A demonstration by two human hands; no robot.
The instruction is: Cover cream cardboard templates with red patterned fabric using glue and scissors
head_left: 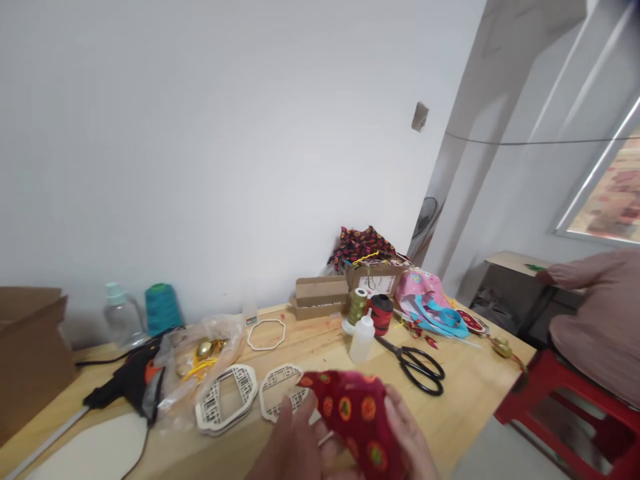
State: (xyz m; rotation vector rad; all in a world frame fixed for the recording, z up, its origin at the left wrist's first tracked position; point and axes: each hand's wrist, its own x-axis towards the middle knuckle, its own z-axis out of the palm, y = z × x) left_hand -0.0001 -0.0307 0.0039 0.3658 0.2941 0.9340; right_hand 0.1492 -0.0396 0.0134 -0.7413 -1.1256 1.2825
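Observation:
A piece of red cloth [357, 413] with round orange and green motifs is held up at the front of the table. My right hand [413, 440] grips its right side, thumb along the edge. My left hand [295, 440] is closed at the cloth's left side, its fingers partly blurred. A small pale edge shows between the left fingers; I cannot tell what it is. Just beyond the left hand lies a white lattice-cut frame [280, 387], with a stack of similar frames [227, 400] to its left. Black-handled scissors [417, 367] lie beyond the right hand.
Behind the cloth stand a squeeze bottle [362, 340], a green thread spool [357, 307] and a red-black spool [381, 315]. A glue gun [125, 377] and plastic bag [200, 360] lie left, near a cardboard box [35, 360]. A person [600, 320] sits on a red stool [565, 407] at right.

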